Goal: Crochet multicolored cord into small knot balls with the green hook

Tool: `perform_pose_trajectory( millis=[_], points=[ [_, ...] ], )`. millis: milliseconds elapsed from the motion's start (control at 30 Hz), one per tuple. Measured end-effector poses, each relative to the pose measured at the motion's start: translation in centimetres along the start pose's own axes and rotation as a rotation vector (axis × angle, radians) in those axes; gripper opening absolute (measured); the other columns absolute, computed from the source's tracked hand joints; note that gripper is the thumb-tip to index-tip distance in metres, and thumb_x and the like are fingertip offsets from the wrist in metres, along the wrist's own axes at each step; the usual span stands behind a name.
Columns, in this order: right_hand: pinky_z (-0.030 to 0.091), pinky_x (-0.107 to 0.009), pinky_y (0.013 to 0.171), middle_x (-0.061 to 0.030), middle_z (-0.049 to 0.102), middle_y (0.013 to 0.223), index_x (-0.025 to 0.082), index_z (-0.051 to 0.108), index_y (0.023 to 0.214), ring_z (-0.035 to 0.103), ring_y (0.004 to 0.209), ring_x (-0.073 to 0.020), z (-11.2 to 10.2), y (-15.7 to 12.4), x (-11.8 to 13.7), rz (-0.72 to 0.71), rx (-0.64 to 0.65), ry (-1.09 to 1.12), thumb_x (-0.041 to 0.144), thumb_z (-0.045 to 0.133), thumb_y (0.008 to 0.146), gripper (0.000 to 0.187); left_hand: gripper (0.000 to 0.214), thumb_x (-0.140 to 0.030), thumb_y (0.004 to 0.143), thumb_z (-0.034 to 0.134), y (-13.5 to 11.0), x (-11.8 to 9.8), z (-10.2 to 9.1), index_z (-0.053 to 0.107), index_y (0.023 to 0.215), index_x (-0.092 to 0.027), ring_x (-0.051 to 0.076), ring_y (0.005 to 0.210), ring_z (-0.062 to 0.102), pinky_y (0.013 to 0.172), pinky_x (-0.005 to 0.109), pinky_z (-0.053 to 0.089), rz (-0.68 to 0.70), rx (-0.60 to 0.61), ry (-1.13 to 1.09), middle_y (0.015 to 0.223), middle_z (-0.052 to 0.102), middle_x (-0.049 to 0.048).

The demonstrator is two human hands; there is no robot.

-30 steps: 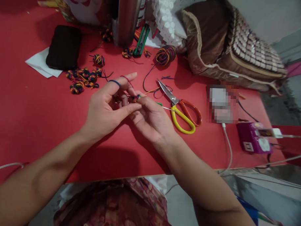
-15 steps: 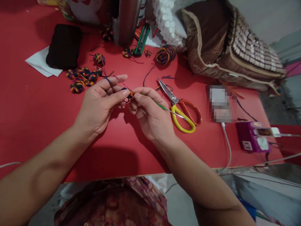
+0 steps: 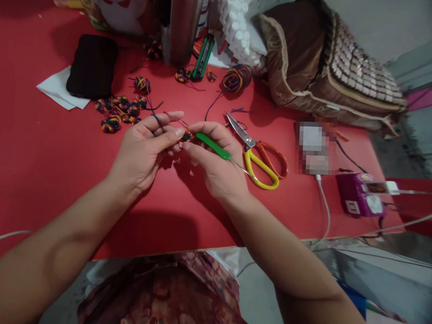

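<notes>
My left hand [image 3: 144,143] is closed, its thumb and fingers pinching a small multicoloured crochet piece [image 3: 186,135]. A strand of yarn [image 3: 149,101] runs over its fingers from a small yarn ball [image 3: 142,85] behind. My right hand [image 3: 218,157] touches the left fingertips, its thumb and index finger at the edge of the crochet piece. Between that thumb and index finger lies the green handle of a crochet hook [image 3: 213,146], its metal shaft pointing back to the right over the scissors [image 3: 262,161]. The fingers cover much of the small piece.
Several finished crochet pieces [image 3: 120,112] lie left of my hands, near a black phone-like object [image 3: 92,67] on white paper [image 3: 59,88]. Behind are a larger yarn ball [image 3: 236,78], a green cutter [image 3: 203,57] and a metal flask [image 3: 180,28]. A brown bag [image 3: 301,56] and purple power box [image 3: 360,194] stand right.
The crochet hook has turned in my right hand, so its green handle now shows above the thumb. My right thumb has shifted left, closer to the left fingertips.
</notes>
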State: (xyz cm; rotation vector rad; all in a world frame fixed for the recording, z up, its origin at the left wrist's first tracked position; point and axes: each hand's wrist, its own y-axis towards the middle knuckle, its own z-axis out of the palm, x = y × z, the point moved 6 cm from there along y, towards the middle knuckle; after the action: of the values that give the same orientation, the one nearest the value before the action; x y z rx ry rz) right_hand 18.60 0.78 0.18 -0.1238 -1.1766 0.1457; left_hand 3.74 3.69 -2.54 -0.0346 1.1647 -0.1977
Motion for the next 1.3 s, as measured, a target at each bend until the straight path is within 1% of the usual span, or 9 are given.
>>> perform_pose_trajectory(
  millis=[133,333,500,633,867,967,1067,1200,1300],
  points=[
    [0.060,-0.030,0.079,0.0034,0.075,0.086,0.028,0.078,0.092,0.070,0.082,-0.0138,0.1,0.0,0.5,-0.070,-0.030,-0.071,0.012,0.087,0.088,0.019,0.037,-0.033,0.087,0.100,0.2,0.1,-0.3,0.083,0.120,-0.029,0.017,0.071,0.073,0.060,0.031,0.059,0.033,0.018,0.054,0.086,0.077,0.0006],
    [0.057,-0.025,0.076,0.0041,0.075,0.090,0.028,0.078,0.091,0.068,0.087,-0.0121,-0.2,0.0,0.5,-0.062,-0.057,-0.138,0.014,0.087,0.089,0.016,0.032,-0.035,0.088,0.100,0.1,-0.3,-0.3,0.085,0.116,-0.033,0.018,0.075,0.074,0.075,0.039,0.065,0.041,0.010,0.057,0.088,0.080,-0.0024],
    [0.055,-0.025,0.068,0.0036,0.076,0.087,0.028,0.077,0.090,0.068,0.083,-0.0131,0.0,0.2,0.3,-0.018,0.003,-0.058,0.015,0.091,0.086,0.019,0.033,-0.040,0.089,0.099,0.1,-0.3,-0.6,0.084,0.118,-0.034,0.022,0.079,0.077,0.069,0.039,0.063,0.031,0.028,0.068,0.085,0.080,-0.0009],
    [0.052,-0.024,0.063,0.0028,0.078,0.084,0.026,0.078,0.087,0.069,0.081,-0.0134,-0.3,0.2,0.7,-0.061,-0.013,-0.098,0.015,0.091,0.085,0.017,0.032,-0.041,0.091,0.098,0.1,-0.4,-0.4,0.084,0.119,-0.035,0.022,0.077,0.076,0.065,0.038,0.062,0.016,0.074,0.067,0.081,0.077,-0.0008],
    [0.055,-0.026,0.064,0.0021,0.077,0.087,0.026,0.079,0.089,0.069,0.082,-0.0151,-0.9,0.8,0.6,-0.163,0.004,-0.180,0.022,0.094,0.084,0.016,0.039,-0.032,0.069,0.112,-0.2,-0.8,0.6,0.089,0.100,-0.029,0.012,0.061,0.066,0.046,0.021,0.051,-0.067,-0.021,-0.131,0.069,0.073,-0.0030],
    [0.060,-0.030,0.070,0.0027,0.076,0.084,0.027,0.080,0.092,0.069,0.079,-0.0157,-1.0,1.1,0.6,-0.240,0.037,-0.195,0.024,0.097,0.083,0.019,0.034,-0.031,0.072,0.110,-0.4,-1.1,0.9,0.089,0.098,-0.027,0.013,0.060,0.066,0.047,0.021,0.051,-0.077,-0.033,-0.143,0.067,0.072,-0.0029],
    [0.064,-0.034,0.078,0.0028,0.075,0.083,0.028,0.081,0.095,0.070,0.076,-0.0158,-1.1,1.2,0.7,-0.311,0.040,-0.201,0.028,0.093,0.089,0.013,0.033,-0.029,0.074,0.109,-0.6,-1.5,1.0,0.088,0.099,-0.026,0.013,0.062,0.067,0.049,0.023,0.052,-0.040,-0.041,-0.136,0.071,0.074,-0.0028],
    [0.066,-0.036,0.076,0.0019,0.076,0.085,0.029,0.079,0.096,0.072,0.076,-0.0172,-1.2,1.2,1.0,-0.358,0.019,-0.239,0.038,0.090,0.090,0.015,0.031,-0.020,0.079,0.105,-0.7,-2.2,1.1,0.088,0.104,-0.023,0.014,0.065,0.068,0.059,0.027,0.058,0.025,-0.024,-0.100,0.077,0.075,-0.0023],
    [0.065,-0.035,0.074,0.0017,0.076,0.087,0.029,0.078,0.098,0.072,0.075,-0.0167,-1.3,1.3,1.1,-0.382,0.010,-0.285,0.036,0.088,0.091,0.014,0.033,-0.008,0.081,0.099,-0.9,-2.8,1.3,0.088,0.108,-0.024,0.016,0.072,0.072,0.066,0.029,0.061,0.060,-0.003,-0.023,0.084,0.078,-0.0012]
  ],
)
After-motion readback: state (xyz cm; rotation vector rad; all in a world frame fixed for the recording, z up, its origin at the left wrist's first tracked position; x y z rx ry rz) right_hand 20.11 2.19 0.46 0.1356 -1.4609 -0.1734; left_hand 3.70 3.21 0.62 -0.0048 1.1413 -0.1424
